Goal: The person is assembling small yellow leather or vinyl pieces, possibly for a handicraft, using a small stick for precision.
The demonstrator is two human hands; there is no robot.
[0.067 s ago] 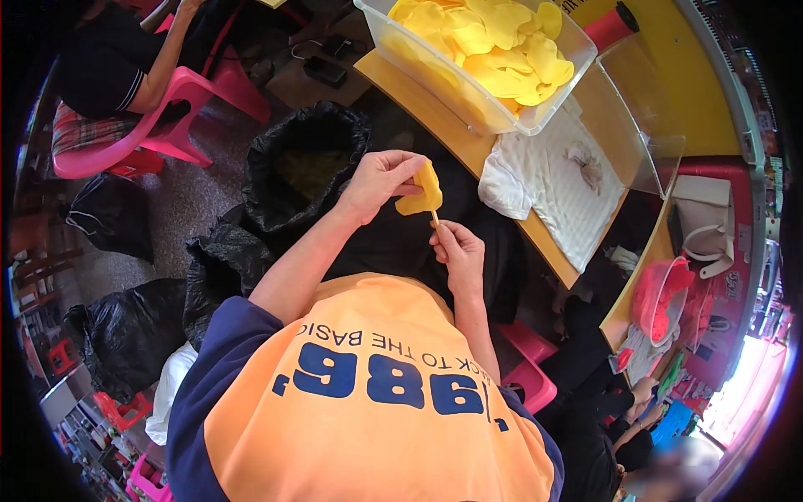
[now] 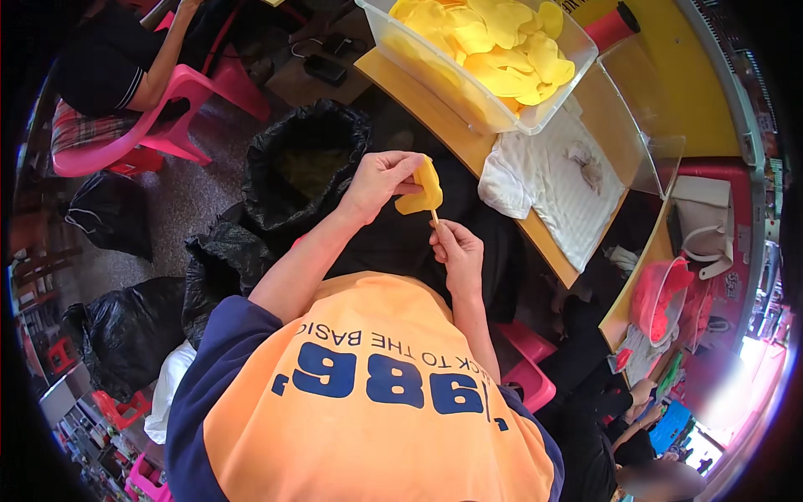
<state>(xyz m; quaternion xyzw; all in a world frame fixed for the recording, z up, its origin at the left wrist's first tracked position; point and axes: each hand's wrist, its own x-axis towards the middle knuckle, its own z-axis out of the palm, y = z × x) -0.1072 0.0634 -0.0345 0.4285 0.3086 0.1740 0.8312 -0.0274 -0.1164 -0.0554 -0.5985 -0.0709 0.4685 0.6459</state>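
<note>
A: Where are the hands, taking the clear tub (image 2: 456, 99) as our mark?

B: Nearer the wearer than the tub and a little to its left, raised off the wooden table (image 2: 416, 90) that carries it. The left hand (image 2: 385, 180) pinches a soft yellow piece (image 2: 429, 188) between thumb and fingers. The right hand (image 2: 458, 249), just below, has thumb and fingers pressed around a thin stick (image 2: 435, 217) that meets the piece's lower end.

A: How much room do they have?

B: The table's near edge slants past on the tub side, with a dark gap between it and the yellow piece. The orange shirt front (image 2: 376, 381) bounds them on the wearer's side.

A: What crowds in?

B: Left of the tub, an open black bag (image 2: 266, 188) stands near the left wrist, its rim the closest obstacle there. More yellow pieces (image 2: 502, 46) fill the tub. A white cloth (image 2: 556, 180) lies on the table just on the wearer's side of the tub, and a clear panel (image 2: 640, 125) stands to its right. Well left of the tub, someone sits on a pink chair (image 2: 180, 134).
</note>
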